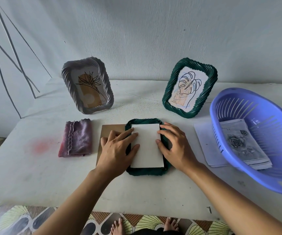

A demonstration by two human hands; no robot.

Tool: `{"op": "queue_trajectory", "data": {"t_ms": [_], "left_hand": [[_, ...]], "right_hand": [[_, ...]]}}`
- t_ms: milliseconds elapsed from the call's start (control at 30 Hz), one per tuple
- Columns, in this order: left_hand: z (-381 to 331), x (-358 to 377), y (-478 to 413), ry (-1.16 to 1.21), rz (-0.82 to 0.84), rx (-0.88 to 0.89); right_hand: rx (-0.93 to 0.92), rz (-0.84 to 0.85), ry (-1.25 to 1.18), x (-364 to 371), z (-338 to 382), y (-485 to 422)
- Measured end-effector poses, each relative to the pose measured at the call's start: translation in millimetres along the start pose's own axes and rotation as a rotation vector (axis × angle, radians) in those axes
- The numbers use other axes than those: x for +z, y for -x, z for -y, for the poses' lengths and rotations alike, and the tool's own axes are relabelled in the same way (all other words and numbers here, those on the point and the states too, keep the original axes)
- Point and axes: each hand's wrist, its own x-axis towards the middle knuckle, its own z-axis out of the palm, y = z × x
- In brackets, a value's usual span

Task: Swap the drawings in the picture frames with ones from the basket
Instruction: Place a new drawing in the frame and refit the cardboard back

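Left hand (118, 149), right hand (176, 148) seemingly press framed sheet (148, 150).

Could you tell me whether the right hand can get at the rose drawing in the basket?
Probably yes: the rose drawing lies uncovered, topmost in the open basket, just beside the right hand, which only rests on the face-down frame.

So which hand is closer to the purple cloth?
Left. The left hand presses the paper's left edge, just right of the cloth; the right hand sits on the paper's other side, toward the basket.
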Motion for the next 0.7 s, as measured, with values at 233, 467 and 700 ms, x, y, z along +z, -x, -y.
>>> {"op": "queue_trajectory", "data": {"t_ms": [233,467,700], "left_hand": [[4.6,-15.6,-11.5,0.057,-0.105,-0.109],[16.2,-40.1,8.8,0.057,0.047,-0.265],[9.9,-45.7,8.4,-0.004,0.165,-0.281]], "right_hand": [[0.026,-0.001,-0.043,0.1,-0.9,-1.0],[0.031,-0.008,-0.062,-1.8,0.7,0.4],[0.065,-0.019,-0.11,-6.1,0.0,1.3]]}}
